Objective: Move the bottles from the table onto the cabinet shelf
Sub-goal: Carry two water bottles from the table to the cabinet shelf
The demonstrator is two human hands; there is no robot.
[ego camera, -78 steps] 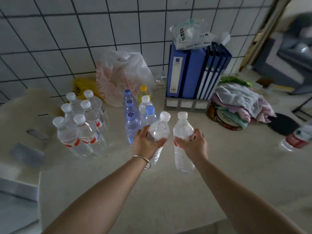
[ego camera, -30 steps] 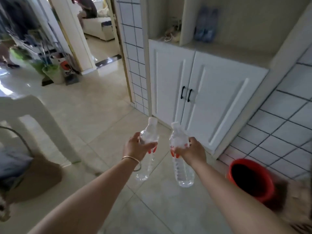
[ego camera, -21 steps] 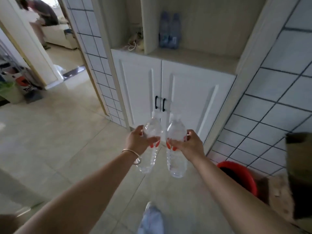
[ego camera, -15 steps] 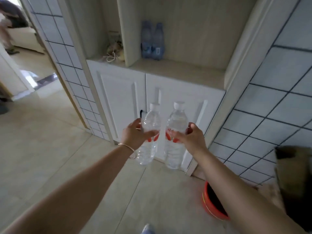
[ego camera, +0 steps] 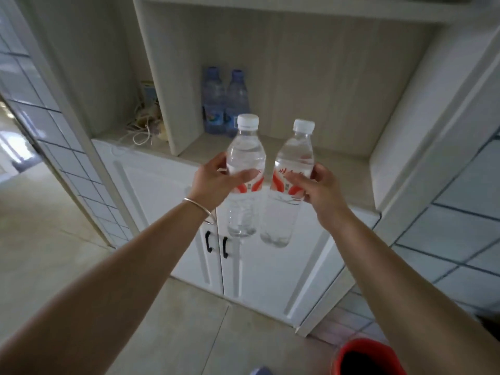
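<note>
Two blue-capped bottles (ego camera: 225,104) already stood on the cabinet shelf (ego camera: 324,161), while the left hand (ego camera: 213,182) and right hand (ego camera: 322,190) each gripped a white-capped water bottle (ego camera: 244,152), the other (ego camera: 293,163) alongside, not yet shelved.

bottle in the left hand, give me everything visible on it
The left-hand bottle is clear plastic with a white screw cap and a red-and-white label round its middle. It looks full of clear liquid, cap on. It is held roughly upright in the air in front of the cabinet shelf, not yet set down. The left hand grips it at the label, thumb across the front. It sits close beside the right-hand bottle; contact between them is unclear.
</note>
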